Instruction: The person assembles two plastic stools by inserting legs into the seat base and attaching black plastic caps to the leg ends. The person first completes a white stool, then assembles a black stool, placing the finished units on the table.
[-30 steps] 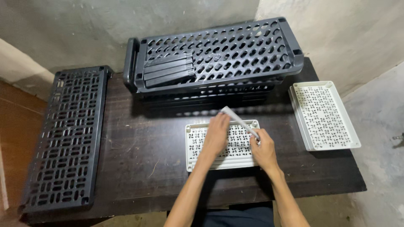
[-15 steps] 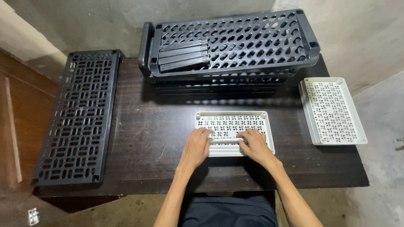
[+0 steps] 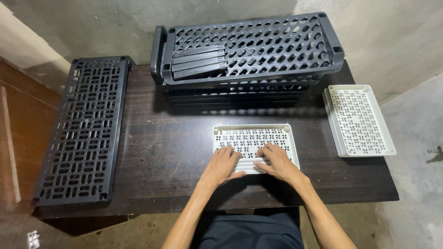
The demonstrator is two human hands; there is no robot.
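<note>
While both hands lay flat and unclenched, the left hand (image 3: 222,165) and right hand (image 3: 276,161) pressed on the white tray (image 3: 253,137), grasping nothing.

Soft, even light falls from above on the dark wooden table (image 3: 161,152), leaving a deep shadow under the stacked black perforated plastic shelves (image 3: 249,50) at 12 o'clock. The white perforated plastic tray (image 3: 360,120) at 3 o'clock is brightest, without glare. Focus is sharp throughout; wide-angle distortion bends the edges.
</note>
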